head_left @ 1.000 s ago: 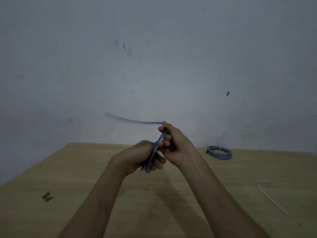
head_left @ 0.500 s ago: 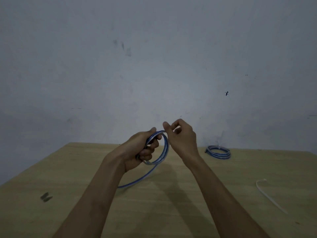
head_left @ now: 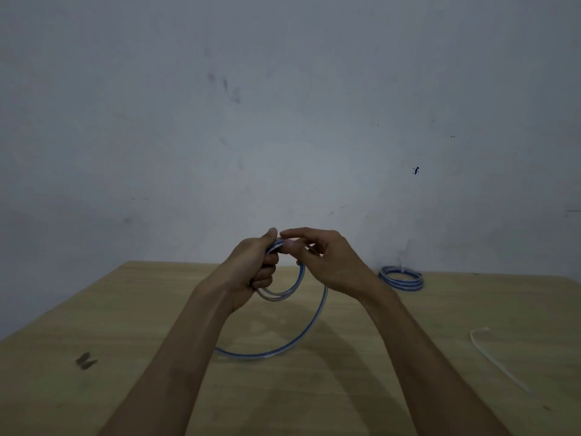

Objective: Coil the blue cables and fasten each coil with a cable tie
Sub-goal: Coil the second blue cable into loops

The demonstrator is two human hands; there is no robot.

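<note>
coiling step: left hand [head_left: 248, 272] clenched around gathered loops of blue cable [head_left: 309, 328] above the table [head_left: 94, 309]; right hand [head_left: 323, 262] pinches the strand at the top. next, likely lay another loop; cable tie [head_left: 493, 357] waits.

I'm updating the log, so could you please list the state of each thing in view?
Blue cable: partly coiled, untied.
Left hand: gripping the loops.
Right hand: pinching the cable.
Coiled cable: on the table, tied.
Cable tie: loose, unused.
</note>
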